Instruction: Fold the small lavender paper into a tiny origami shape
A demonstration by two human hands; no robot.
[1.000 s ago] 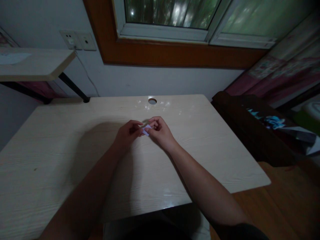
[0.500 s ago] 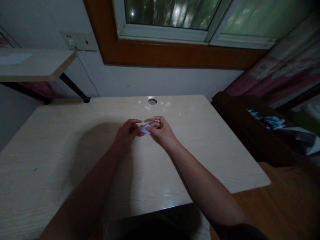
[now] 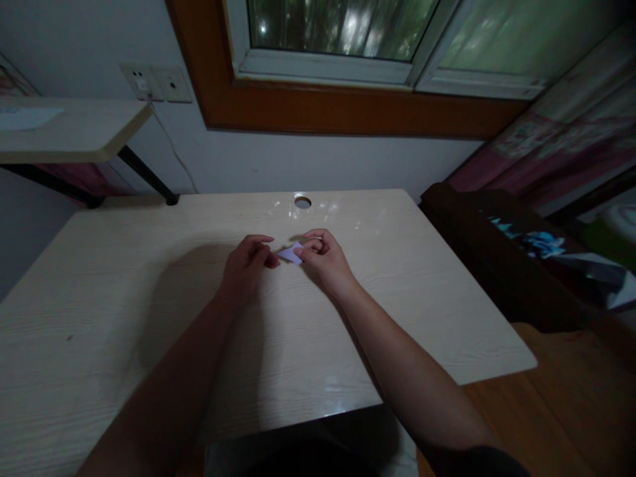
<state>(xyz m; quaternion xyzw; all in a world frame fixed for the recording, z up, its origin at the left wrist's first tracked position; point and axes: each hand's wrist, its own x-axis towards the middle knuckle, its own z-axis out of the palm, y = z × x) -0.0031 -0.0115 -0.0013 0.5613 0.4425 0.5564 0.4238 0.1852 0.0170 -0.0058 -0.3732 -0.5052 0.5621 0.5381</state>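
Note:
A small piece of folded pale lilac paper point(image 3: 289, 254) is held between my hands, low over the table. Its wider end sits in a pinch between the thumb and fingers of my right hand point(image 3: 325, 262). On the other side, the paper narrows to a point at the fingertips of my left hand point(image 3: 247, 260). The left thumb and lower fingers are closed at that point, while its index finger stretches out above. The exact contact at the left fingertips is too small to see clearly.
The pale wood-grain table point(image 3: 417, 298) has a round cable hole point(image 3: 303, 203) near its back edge. A raised shelf point(image 3: 94, 136) on black legs stands at the back left. Wall sockets point(image 3: 156, 83) hold a plugged cable. Dark wooden furniture point(image 3: 477, 258) with cloth items is at the right.
My left hand has moved slightly left, toward the paper's tip. More of the paper shows between the hands, drawn to a point. The right hand has shifted slightly right.

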